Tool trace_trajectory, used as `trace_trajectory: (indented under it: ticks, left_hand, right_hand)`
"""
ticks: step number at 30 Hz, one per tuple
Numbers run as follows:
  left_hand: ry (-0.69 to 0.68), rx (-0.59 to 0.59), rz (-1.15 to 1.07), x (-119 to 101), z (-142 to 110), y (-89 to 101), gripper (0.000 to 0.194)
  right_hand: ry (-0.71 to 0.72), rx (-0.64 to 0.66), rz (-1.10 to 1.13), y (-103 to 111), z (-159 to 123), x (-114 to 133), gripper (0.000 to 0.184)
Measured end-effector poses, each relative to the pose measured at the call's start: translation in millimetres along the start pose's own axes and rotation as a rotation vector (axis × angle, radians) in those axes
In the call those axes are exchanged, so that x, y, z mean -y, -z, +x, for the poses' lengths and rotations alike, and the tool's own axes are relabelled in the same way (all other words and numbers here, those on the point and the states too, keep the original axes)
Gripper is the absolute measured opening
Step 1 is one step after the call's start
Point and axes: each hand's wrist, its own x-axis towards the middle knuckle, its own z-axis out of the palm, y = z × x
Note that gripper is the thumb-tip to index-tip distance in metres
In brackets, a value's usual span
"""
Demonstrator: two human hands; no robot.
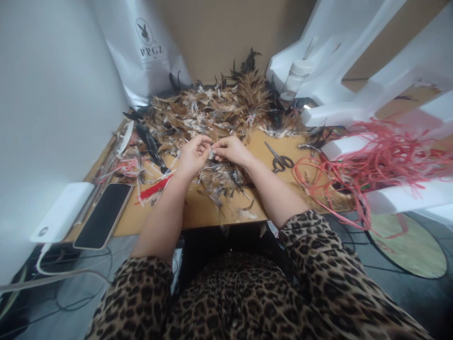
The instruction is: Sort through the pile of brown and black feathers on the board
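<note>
Your left hand (194, 157) and right hand (231, 150) meet over the desk (200, 215), fingertips closed in a pinch on a small whitish piece (211, 154); the fingers cover much of it, so you cannot tell its full shape. It sits just on your side of the large feather pile (208, 106), above loose feathers (218, 182) near the front edge. It looks like the downy base of a feather or a tiny tuft, so expect almost no weight: soft, easily crushed fluff, perhaps with a thin, stiffer quill inside that could kink. Best held by that firm base between thumb and forefinger, lightly, keeping off the vanes, which would likely split or shed under a hard squeeze; smooth quills may slip or roll between your fingers. The feathers in the pile look springy and light enough to drift or cling, and are best lifted singly by the quill. As for writing, the silvery bag (141, 71) at the back left reads "PPGZ" under a rabbit-head emblem in an oval, with finer lines below too blurred to read. The white power bank (63, 212) bears a small dark mark, not legible. You can make out no lettering on the scissors (281, 162).
</note>
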Motion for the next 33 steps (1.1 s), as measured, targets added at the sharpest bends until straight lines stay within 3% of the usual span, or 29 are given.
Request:
trace_trajectory:
  ticks: [4, 8, 19, 29, 33]
  left_hand:
    - [-0.047, -0.014, -0.005, 3.4, 1.5, 0.3, 0.022]
    - [-0.010, -0.053, 0.007, 7.7, 3.3, -0.6, 0.019]
    - [0.011, -0.091, 0.000, 7.0, 2.9, 2.0, 0.019]
    - [0.050, -0.132, 0.061, 6.7, 3.2, 3.3, 0.007]
    - [0.055, -0.152, 0.101, 5.2, 3.0, 5.1, 0.006]
  right_hand:
    - [0.066, -0.013, -0.069, 2.0, 1.1, -2.7, 0.013]
    - [0.168, -0.049, -0.157, -0.1, 0.5, -3.8, 0.013]
    - [0.238, -0.079, -0.189, -4.7, -1.9, -5.8, 0.021]
    - [0.509, -0.285, -0.512, -5.2, -3.3, -2.5, 0.009]
    - [0.527, -0.349, -0.557, -4.2, -2.7, -3.1, 0.005]
